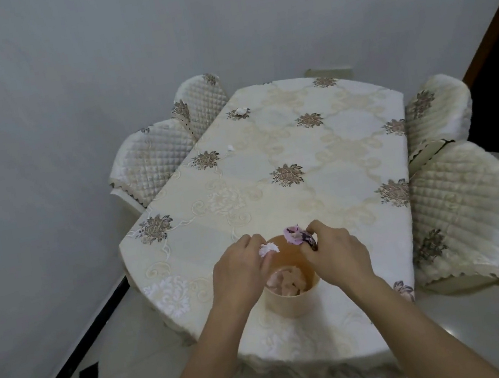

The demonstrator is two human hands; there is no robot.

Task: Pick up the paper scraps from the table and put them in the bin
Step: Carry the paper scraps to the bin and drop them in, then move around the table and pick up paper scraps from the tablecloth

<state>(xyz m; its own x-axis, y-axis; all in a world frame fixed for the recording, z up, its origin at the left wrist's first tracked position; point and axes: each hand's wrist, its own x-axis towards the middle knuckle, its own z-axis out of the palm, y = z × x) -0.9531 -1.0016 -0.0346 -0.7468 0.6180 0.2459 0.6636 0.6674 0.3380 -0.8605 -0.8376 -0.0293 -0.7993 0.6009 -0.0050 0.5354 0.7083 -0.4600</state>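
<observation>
Already some crumpled paper (289,280) lies inside the bin (288,305), which stands on the table (316,145) near the front edge. Both hands are right over the bin's mouth. The left hand (241,271) pinches a white scrap (268,248), and the right hand (336,250) grips a pink scrap (294,234). Neither is dropped yet. One far scrap (241,111) and one nearer scrap (230,148) are left on the table's left side, well apart from the bin. The job looks about half done.
</observation>
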